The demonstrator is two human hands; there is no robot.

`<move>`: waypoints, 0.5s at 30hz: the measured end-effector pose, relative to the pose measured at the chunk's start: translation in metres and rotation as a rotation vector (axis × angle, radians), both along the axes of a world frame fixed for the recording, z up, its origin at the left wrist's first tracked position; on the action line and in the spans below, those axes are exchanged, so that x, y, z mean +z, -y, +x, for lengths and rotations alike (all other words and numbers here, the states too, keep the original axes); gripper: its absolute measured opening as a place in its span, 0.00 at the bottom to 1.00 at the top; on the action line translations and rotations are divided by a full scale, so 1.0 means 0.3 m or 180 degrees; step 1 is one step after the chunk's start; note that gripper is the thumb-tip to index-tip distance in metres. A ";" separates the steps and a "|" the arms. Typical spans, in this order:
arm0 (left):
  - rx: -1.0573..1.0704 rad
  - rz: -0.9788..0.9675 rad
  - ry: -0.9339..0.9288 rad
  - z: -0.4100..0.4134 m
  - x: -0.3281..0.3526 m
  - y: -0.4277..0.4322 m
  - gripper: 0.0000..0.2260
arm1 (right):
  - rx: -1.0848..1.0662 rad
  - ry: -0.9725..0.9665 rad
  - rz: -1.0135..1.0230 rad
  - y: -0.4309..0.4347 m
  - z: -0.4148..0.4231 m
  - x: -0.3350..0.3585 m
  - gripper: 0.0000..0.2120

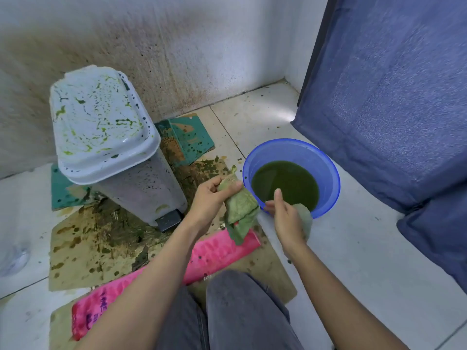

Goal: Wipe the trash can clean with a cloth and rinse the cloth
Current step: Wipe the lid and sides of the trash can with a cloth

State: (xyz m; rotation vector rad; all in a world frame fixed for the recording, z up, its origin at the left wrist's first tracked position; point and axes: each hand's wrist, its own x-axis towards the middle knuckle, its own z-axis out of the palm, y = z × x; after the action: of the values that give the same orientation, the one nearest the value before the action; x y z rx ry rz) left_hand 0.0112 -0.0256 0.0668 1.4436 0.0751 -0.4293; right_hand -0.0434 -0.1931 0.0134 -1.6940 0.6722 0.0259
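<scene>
— Where's the cloth [241,207]?
— Stretched between both hands, just beside the bowl's [328,162] near rim. The left hand [208,199] pinches its upper end with thumb and curled fingers. The right hand [288,221] curls round the other end, thumb straight up.
— And the bin [111,137]?
— Upright on stained cardboard [83,248] by the wall [177,46], left of the bowl, lid down, spattered green.
</scene>
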 end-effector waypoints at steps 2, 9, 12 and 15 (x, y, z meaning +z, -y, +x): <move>-0.0074 -0.0220 0.0023 -0.028 0.058 -0.071 0.08 | 0.0432 -0.0381 0.1300 -0.087 0.023 0.090 0.39; -0.0276 -0.0563 -0.0012 -0.129 0.212 -0.310 0.21 | 0.0777 0.0052 0.3348 -0.318 0.039 0.322 0.33; -0.0035 -0.0311 0.0150 -0.172 0.241 -0.414 0.19 | 0.0870 0.0389 0.3504 -0.404 0.031 0.367 0.24; 0.0064 -0.0114 0.0248 -0.208 0.274 -0.504 0.20 | 0.1040 0.0695 0.3470 -0.477 0.034 0.388 0.24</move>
State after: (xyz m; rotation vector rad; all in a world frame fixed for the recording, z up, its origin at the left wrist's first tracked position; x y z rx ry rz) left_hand -0.0510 0.1256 0.1490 1.4217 0.0191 -0.3560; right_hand -0.0331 -0.0500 0.1299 -0.7096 0.1264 0.3665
